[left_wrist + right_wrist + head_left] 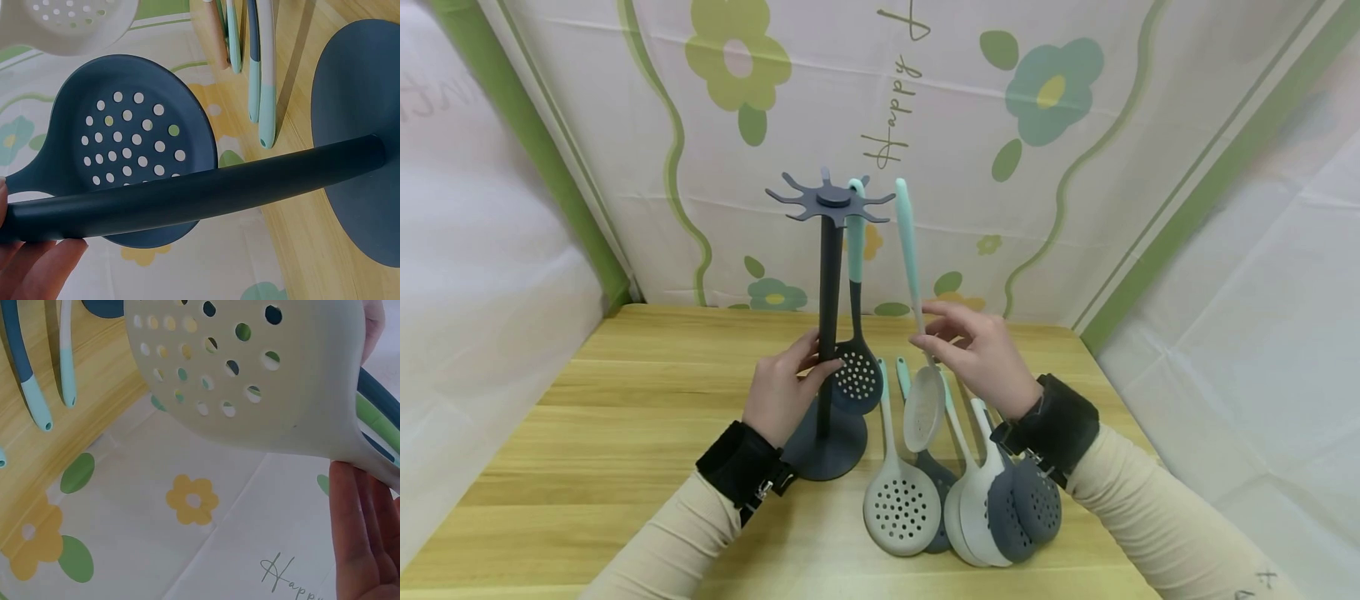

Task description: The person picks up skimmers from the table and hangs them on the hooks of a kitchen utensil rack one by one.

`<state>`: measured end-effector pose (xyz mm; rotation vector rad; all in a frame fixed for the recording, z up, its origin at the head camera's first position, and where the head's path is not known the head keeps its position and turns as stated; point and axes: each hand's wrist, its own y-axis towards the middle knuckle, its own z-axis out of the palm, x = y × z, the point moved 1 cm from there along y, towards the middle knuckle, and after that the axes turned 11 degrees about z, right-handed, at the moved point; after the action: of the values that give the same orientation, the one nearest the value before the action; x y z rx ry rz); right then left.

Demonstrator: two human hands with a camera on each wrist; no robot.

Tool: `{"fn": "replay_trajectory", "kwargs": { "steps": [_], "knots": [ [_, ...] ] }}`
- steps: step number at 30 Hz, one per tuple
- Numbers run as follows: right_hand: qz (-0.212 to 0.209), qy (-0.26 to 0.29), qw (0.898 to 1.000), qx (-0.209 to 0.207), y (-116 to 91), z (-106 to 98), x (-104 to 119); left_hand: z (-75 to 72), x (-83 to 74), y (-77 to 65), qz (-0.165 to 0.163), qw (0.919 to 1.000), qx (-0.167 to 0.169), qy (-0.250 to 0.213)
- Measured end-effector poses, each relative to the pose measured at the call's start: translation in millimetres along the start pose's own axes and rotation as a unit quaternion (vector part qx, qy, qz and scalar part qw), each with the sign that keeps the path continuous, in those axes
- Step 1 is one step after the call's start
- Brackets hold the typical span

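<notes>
My left hand (782,387) grips the dark upright pole (830,292) of a utensil stand, whose top spreads into several curved hooks. From one hook hangs a dark skimmer (859,379) with a mint handle, close behind the pole. In the left wrist view, fingertips (59,262) touch the pole's underside. My right hand (981,354) pinches a pale skimmer (924,412) at its neck, just right of the stand. That skimmer is nearly upright, bowl down, its mint handle tip level with the hooks. In the right wrist view, its bowl (206,381) shows round holes.
Several utensils lie on the wooden table (625,467) below my right hand: a pale skimmer (901,508), a dark perforated one (1037,504) and overlapping pale and dark ones. The stand's round base (842,454) is left of them. A flowered cloth (970,208) rises behind.
</notes>
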<state>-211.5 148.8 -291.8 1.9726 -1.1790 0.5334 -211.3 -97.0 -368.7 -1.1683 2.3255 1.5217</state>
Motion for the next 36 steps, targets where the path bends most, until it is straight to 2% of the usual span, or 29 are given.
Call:
{"fn": "replay_trajectory", "kwargs": {
  "steps": [28, 36],
  "knots": [
    [0.0, 0.007, 1.0, 0.021, 4, 8, 2, 0.0, 1.1, -0.8, -0.002, 1.0, 0.001, -0.004],
    [0.016, 0.011, 0.999, 0.026, 4, 15, 3, 0.1, 1.1, -0.3, 0.006, 1.0, -0.003, -0.005]
  ]
}}
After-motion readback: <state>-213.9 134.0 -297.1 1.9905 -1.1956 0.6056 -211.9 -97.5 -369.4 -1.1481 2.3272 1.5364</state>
